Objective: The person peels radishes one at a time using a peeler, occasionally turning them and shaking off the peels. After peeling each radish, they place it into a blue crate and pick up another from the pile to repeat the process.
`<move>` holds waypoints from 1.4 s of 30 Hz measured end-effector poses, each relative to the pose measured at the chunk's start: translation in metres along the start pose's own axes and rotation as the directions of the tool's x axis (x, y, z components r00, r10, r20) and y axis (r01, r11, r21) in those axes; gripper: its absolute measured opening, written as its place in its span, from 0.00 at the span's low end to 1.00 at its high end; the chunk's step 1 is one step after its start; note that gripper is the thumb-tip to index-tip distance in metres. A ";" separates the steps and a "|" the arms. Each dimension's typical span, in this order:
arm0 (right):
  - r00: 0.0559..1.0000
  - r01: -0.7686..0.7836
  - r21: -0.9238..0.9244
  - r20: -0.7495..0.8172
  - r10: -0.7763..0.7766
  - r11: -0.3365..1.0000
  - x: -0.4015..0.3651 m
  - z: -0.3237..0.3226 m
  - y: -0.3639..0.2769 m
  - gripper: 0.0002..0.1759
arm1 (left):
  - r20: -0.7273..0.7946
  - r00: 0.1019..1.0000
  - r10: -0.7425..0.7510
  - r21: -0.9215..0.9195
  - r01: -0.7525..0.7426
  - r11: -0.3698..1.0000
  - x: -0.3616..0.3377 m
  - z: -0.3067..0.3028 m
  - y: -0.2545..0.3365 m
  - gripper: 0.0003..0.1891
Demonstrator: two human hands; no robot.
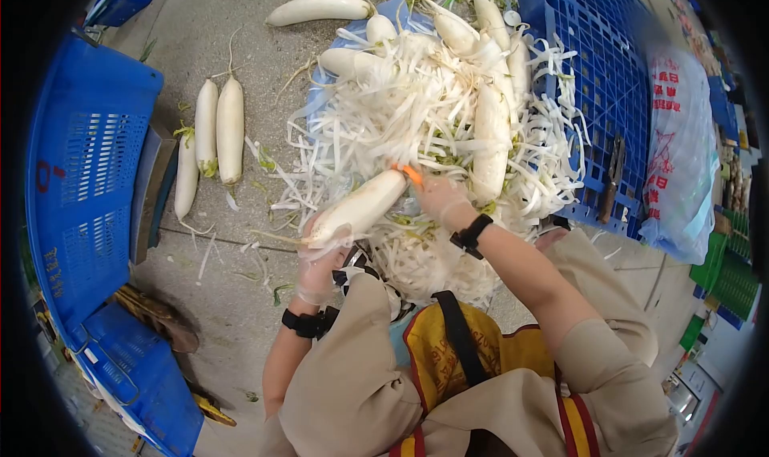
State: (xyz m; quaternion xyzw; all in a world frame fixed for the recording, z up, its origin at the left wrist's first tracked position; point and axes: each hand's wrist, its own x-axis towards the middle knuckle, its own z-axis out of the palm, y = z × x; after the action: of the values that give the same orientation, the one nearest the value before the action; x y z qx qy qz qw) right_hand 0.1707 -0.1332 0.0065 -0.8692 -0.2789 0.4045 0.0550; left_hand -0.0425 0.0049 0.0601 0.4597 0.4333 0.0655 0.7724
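A white radish [360, 209] lies slanted above the heap of peelings. My left hand [323, 258], in a thin clear glove, is wrapped round its lower left end, near the thin root. At its upper right end is an orange tool [412, 175], which looks like a peeler. My right hand [445, 202], also gloved, is closed on that tool; most of its handle is hidden by the fingers. Long white peelings [400, 120] are piled beyond the hands, and more peelings [432, 261] lie nearer my knees.
Several radishes [490, 136] lie on the pile, and three [231, 128] rest on the floor to the left. A blue crate [96, 153] stands far left. On the right are a blue grid crate [597, 80], a knife [612, 181] and a plastic bag [677, 153].
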 end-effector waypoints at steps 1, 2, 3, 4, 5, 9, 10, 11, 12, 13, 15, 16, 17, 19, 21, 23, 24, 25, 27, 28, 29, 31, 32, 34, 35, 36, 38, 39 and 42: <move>0.999 0.028 0.026 0.040 -0.029 0.999 -0.017 -0.019 -0.020 0.23 | -0.001 1.000 0.001 0.000 -0.001 1.000 0.001 0.000 0.002 0.31; 0.995 0.054 0.053 0.080 -0.058 0.997 -0.030 -0.026 -0.032 0.23 | -0.006 1.000 -0.028 0.029 0.028 0.999 0.001 0.001 0.005 0.30; 0.995 0.051 0.053 0.083 -0.055 0.997 -0.039 -0.017 -0.035 0.23 | -0.011 0.998 -0.061 0.058 0.062 0.996 0.000 0.002 0.006 0.29; 0.978 0.173 0.121 0.093 -0.185 0.977 -0.049 -0.006 -0.036 0.23 | -0.006 0.998 -0.067 0.062 0.067 0.996 -0.001 0.003 0.004 0.29; 0.945 0.294 0.186 0.090 -0.315 0.937 -0.052 0.000 -0.035 0.23 | 0.011 1.000 0.003 0.118 -0.004 0.993 -0.001 0.004 0.003 0.30; 0.995 0.086 0.212 0.024 -0.093 0.974 0.003 0.014 -0.008 0.24 | 0.089 0.987 0.132 0.228 -0.149 0.962 -0.009 0.013 0.009 0.32; 0.974 0.224 0.136 0.012 -0.228 0.965 0.003 0.023 -0.007 0.25 | 0.089 0.988 0.124 0.233 -0.142 0.962 -0.011 0.011 0.008 0.32; 0.974 0.224 0.135 0.014 -0.228 0.965 -0.002 0.034 -0.005 0.25 | 0.094 0.985 0.147 0.214 -0.164 0.963 -0.010 0.011 0.006 0.32; 0.969 0.227 0.192 0.055 -0.241 0.955 -0.029 0.021 -0.028 0.26 | 0.097 0.981 0.170 0.191 -0.186 0.964 -0.008 0.011 0.003 0.33; 0.963 0.221 0.254 0.096 -0.252 0.942 -0.047 0.014 -0.040 0.26 | 0.098 0.982 0.163 0.189 -0.179 0.966 -0.008 0.011 0.000 0.33; 0.969 0.174 0.219 0.137 -0.207 0.960 -0.028 0.012 -0.029 0.26 | 0.106 0.978 0.178 0.199 -0.196 0.960 -0.007 0.010 -0.001 0.34; 0.987 0.104 0.221 0.095 -0.128 0.970 -0.016 0.014 -0.020 0.26 | 0.107 0.978 0.180 0.201 -0.199 0.959 -0.006 0.009 -0.002 0.34; 0.997 0.029 0.227 0.057 -0.043 0.973 -0.010 0.022 -0.013 0.26 | 0.102 0.980 0.171 0.226 -0.190 0.955 -0.007 0.007 -0.002 0.34; 0.998 0.051 0.200 0.018 -0.055 0.979 -0.019 0.028 -0.017 0.26 | 0.095 0.981 0.170 0.243 -0.188 0.952 -0.005 0.009 0.000 0.34; 0.968 0.240 0.209 0.028 -0.251 0.948 -0.049 0.026 -0.035 0.24 | 0.126 0.976 0.176 0.252 -0.203 0.946 -0.004 0.008 0.002 0.34; 0.974 0.184 0.230 0.086 -0.208 0.956 -0.049 0.030 -0.031 0.24 | 0.087 0.984 0.153 0.223 -0.169 0.960 -0.006 0.003 -0.011 0.34; 0.991 0.108 0.264 0.052 -0.125 0.959 -0.030 0.038 -0.017 0.24 | 0.047 0.988 0.148 0.191 -0.155 0.969 -0.004 0.002 -0.014 0.34; 0.999 0.040 0.297 0.015 -0.047 0.954 -0.017 0.033 -0.015 0.25 | 0.048 0.986 0.160 0.191 -0.166 0.967 -0.001 0.006 -0.007 0.34; 0.997 0.026 0.257 0.061 -0.043 0.966 -0.024 0.031 -0.018 0.26 | 0.067 0.988 0.141 0.232 -0.153 0.961 -0.007 0.012 0.002 0.34; 0.992 0.081 0.232 0.071 -0.100 0.969 -0.040 0.029 -0.025 0.26 | 0.063 0.988 0.141 0.226 -0.152 0.962 -0.007 0.012 0.000 0.34; 0.985 0.136 0.208 0.080 -0.156 0.969 -0.047 0.028 -0.028 0.26 | 0.087 0.972 0.217 0.273 -0.233 0.933 -0.006 0.012 -0.002 0.34; 0.992 0.091 0.227 0.061 -0.107 0.970 -0.030 0.037 -0.018 0.26 | 0.115 0.951 0.286 0.320 -0.308 0.896 -0.006 0.012 -0.004 0.34; 0.998 0.041 0.254 0.043 -0.054 0.966 -0.023 0.043 -0.009 0.26 | 0.098 0.961 0.259 0.270 -0.276 0.922 -0.009 0.012 -0.006 0.34; 1.000 0.011 0.197 0.000 -0.011 0.980 0.002 0.015 0.008 0.26 | 0.089 0.963 0.253 0.221 -0.266 0.938 -0.005 0.013 -0.002 0.34; 0.999 -0.025 0.137 -0.031 0.030 0.990 0.008 0.007 0.013 0.26 | 0.113 0.963 0.246 0.274 -0.268 0.924 -0.005 0.012 -0.001 0.34; 0.999 -0.021 0.137 -0.032 0.025 0.990 0.006 0.006 0.010 0.26 | 0.132 0.962 0.238 0.325 -0.269 0.907 -0.004 0.011 -0.001 0.35; 0.995 -0.040 0.137 -0.085 0.052 0.990 -0.002 0.006 0.007 0.26 | 0.108 0.961 0.255 0.351 -0.277 0.894 -0.003 0.005 -0.010 0.35; 1.000 0.026 0.061 -0.001 -0.026 0.998 -0.020 -0.006 -0.009 0.26 | 0.094 0.958 0.271 0.381 -0.286 0.879 -0.002 0.003 -0.014 0.35; 0.865 0.501 0.044 -0.070 -0.497 0.864 -0.076 0.002 -0.046 0.23 | 0.122 0.949 0.290 0.356 -0.315 0.880 -0.004 0.010 -0.005 0.34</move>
State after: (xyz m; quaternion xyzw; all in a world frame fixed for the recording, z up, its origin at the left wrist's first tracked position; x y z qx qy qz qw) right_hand 0.1099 -0.1352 0.0708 -0.7766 -0.4801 0.3600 0.1919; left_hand -0.0391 -0.0067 0.0608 0.6612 0.3353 0.0869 0.6655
